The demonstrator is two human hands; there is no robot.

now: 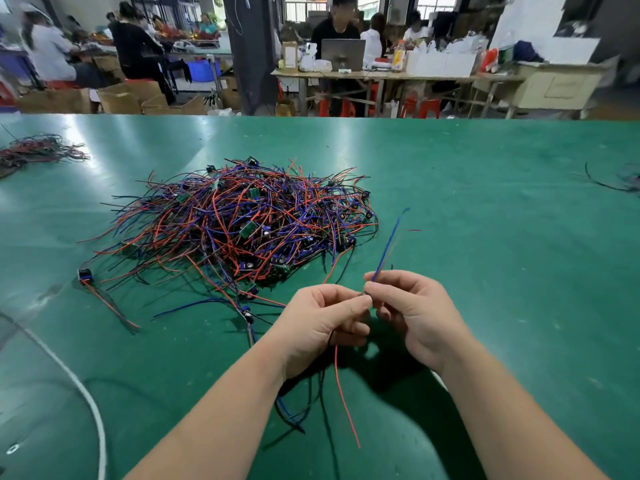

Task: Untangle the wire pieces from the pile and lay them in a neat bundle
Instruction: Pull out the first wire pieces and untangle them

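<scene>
The pile lies on the bench ahead of me. It is a tangled heap of red, blue and black wires with small green boards and black parts among them, loose ends splaying out all round. I pinch one wire piece between my left grip and right grip. Its blue wire stands up from my right fingers, and its red wire trails down from my left. A stray piece lies off the pile's near-left edge. A flatter bundle lies at the far left.
</scene>
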